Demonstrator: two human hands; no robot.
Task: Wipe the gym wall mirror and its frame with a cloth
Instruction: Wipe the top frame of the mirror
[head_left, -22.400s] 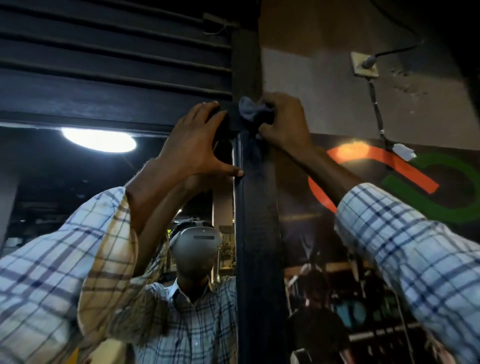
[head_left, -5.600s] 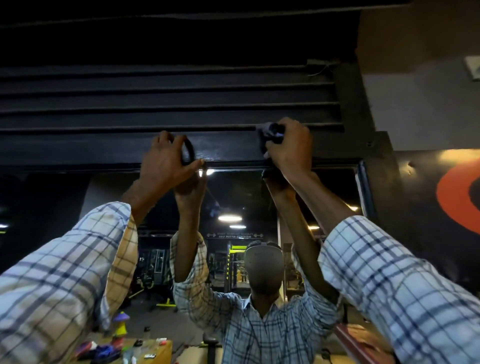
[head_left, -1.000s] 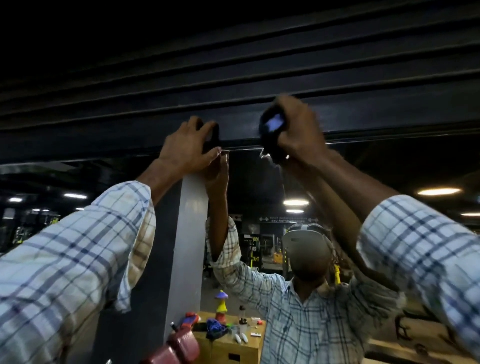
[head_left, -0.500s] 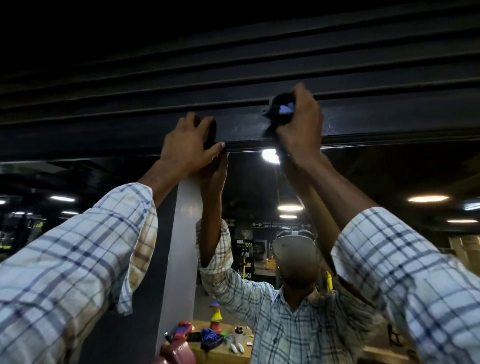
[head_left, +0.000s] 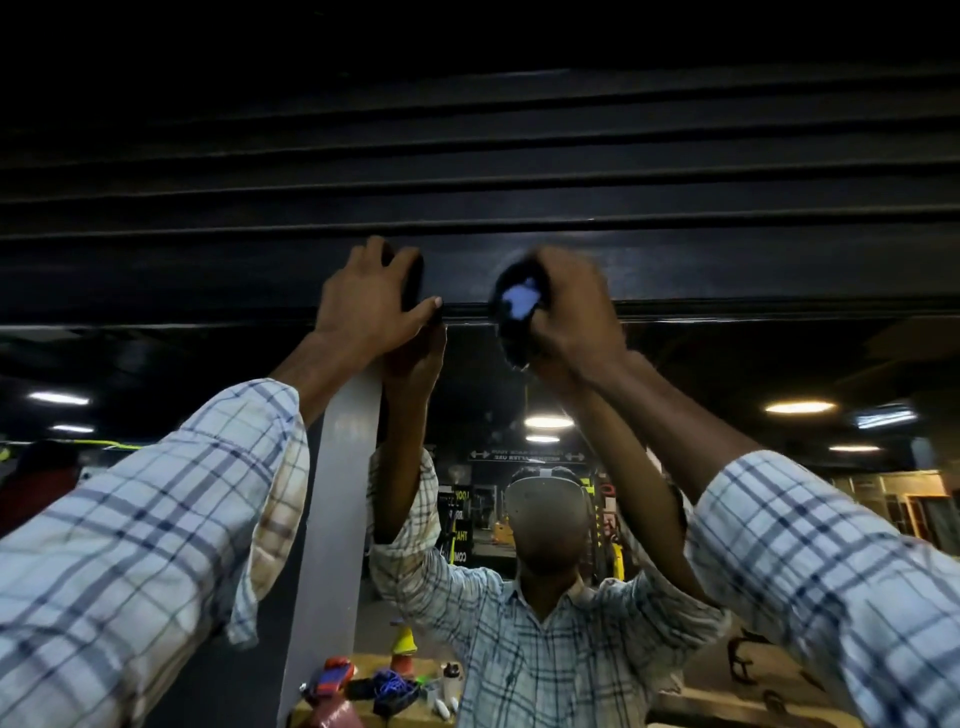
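The wall mirror (head_left: 753, 374) fills the lower half of the view and reflects me and the gym. Its black top frame (head_left: 753, 270) runs across just above it. My right hand (head_left: 569, 306) is raised and holds a bunched dark cloth (head_left: 517, 304) with a pale blue patch, pressed on the lower edge of the frame. My left hand (head_left: 371, 301) rests flat on the frame to the left, fingers spread, thumb on the frame's lower lip. Both plaid sleeves reach up from the bottom corners.
Black ribbed slats (head_left: 467, 156) stack above the frame. A grey pillar (head_left: 337, 519) shows in the mirror below my left hand. A reflected table (head_left: 384, 696) with small coloured items sits at the bottom centre. Ceiling lights (head_left: 800, 407) glow in the reflection.
My right hand with the cloth has dropped from the face of the frame to its lower edge and slid left, closer to my left hand. The left hand stays planted.
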